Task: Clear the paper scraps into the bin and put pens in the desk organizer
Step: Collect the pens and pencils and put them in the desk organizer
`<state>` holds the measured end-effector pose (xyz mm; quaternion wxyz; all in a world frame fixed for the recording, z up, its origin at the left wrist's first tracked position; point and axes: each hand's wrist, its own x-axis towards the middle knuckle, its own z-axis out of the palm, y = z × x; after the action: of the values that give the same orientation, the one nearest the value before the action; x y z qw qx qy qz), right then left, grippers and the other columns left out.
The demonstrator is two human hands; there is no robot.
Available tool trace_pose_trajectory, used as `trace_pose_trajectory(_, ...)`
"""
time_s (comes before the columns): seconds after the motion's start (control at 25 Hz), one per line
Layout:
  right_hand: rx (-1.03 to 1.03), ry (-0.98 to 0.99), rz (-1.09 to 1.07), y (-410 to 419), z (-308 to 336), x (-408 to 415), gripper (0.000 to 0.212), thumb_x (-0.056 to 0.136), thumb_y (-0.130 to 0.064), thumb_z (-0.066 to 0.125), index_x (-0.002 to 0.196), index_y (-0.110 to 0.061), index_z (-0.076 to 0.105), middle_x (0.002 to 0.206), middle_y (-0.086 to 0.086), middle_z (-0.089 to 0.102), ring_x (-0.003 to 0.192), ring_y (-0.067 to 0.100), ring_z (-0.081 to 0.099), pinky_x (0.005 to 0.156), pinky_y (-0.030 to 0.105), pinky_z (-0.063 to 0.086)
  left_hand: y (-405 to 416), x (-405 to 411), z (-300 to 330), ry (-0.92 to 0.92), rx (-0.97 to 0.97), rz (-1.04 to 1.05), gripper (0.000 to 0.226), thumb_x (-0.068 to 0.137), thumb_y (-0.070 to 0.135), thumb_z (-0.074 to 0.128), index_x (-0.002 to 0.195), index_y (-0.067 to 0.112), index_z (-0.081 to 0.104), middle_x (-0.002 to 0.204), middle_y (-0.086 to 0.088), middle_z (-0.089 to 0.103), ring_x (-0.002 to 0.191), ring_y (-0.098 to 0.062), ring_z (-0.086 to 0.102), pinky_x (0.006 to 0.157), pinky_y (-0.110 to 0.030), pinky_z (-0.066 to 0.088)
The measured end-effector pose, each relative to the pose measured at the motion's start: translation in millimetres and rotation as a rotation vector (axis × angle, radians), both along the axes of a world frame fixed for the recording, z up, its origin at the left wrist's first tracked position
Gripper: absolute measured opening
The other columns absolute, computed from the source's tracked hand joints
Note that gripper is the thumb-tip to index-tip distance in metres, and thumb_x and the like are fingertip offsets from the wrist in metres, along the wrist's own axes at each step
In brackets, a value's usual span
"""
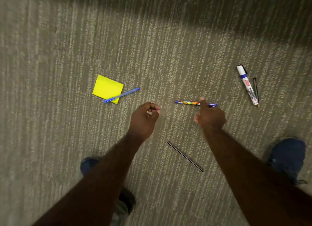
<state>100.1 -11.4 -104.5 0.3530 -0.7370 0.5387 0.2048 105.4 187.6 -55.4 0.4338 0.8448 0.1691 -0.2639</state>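
I look down at a carpeted floor. My left hand [145, 117] is curled into a fist, and a small pale paper scrap [149, 113] shows between its thumb and fingers. My right hand [209, 116] hovers with fingers apart over a multicoloured pen [187, 102], one fingertip overlapping the pen's right part. It does not grip the pen. A blue pen [123, 94] lies across the corner of a yellow sticky-note pad [107, 89] at the left. At the right, a white marker [247, 85] and a thin pencil [256, 90] lie side by side.
A thin black stick or pencil [184, 156] lies on the carpet between my forearms. My blue shoes are at the lower left [88, 164] and right [287, 156]. No bin or organizer is in view.
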Motion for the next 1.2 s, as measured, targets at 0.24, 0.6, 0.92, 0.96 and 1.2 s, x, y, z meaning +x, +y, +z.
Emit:
trace_pose_trajectory(0.24,0.128,-0.108,-0.22,20,-11,10,0.029,0.079,-0.034,0.047,0.065,-0.011,0.057,0.07,0.018,0.071,0.061,0.028,0.067,0.067,0.043,0.058,58,5,-9,-0.057,0.033,0.059,0.01,0.085,0.01,0.062,0.091,0.018,0.065,0.085,0.0,0.067,0.067,-0.015,0.059,0.067,-0.028,0.047)
trace_pose_trajectory(0.6,0.226,-0.419,0.074,37,11,-39,0.015,0.093,-0.009,0.04,0.083,-0.015,0.049,0.069,0.001,0.05,0.059,0.019,0.047,0.062,0.041,0.046,86,41,-41,-0.116,0.773,-0.404,0.03,0.086,0.018,0.056,0.116,0.018,0.052,0.118,-0.014,0.048,0.107,-0.035,0.044,0.078,-0.045,0.038)
trace_pose_trajectory(0.92,0.113,-0.481,0.038,-10,17,-65,0.024,0.087,-0.032,0.042,0.087,-0.01,0.052,0.061,0.005,0.048,0.056,0.028,0.048,0.063,0.058,0.049,23,-22,-25,-0.394,0.334,-0.815,0.018,0.089,0.018,0.053,0.106,0.014,0.058,0.088,-0.01,0.064,0.08,-0.033,0.059,0.072,-0.041,0.046)
trace_pose_trajectory(0.96,0.101,-0.491,0.038,-17,17,-62,0.026,0.086,-0.033,0.042,0.086,-0.009,0.051,0.062,0.008,0.048,0.057,0.031,0.048,0.064,0.059,0.048,7,-40,-25,-0.365,0.238,-0.921,0.017,0.09,0.018,0.054,0.106,0.014,0.059,0.087,-0.009,0.063,0.075,-0.032,0.059,0.067,-0.039,0.049)
trace_pose_trajectory(1.2,0.126,-0.544,0.056,-57,17,-48,0.029,0.086,-0.036,0.043,0.084,-0.008,0.05,0.061,0.006,0.047,0.056,0.029,0.045,0.06,0.056,0.047,-50,-88,-42,-0.228,0.179,-1.035,0.043,0.073,0.034,0.074,0.11,0.015,0.061,0.096,-0.004,0.063,0.077,-0.025,0.063,0.065,-0.033,0.051)
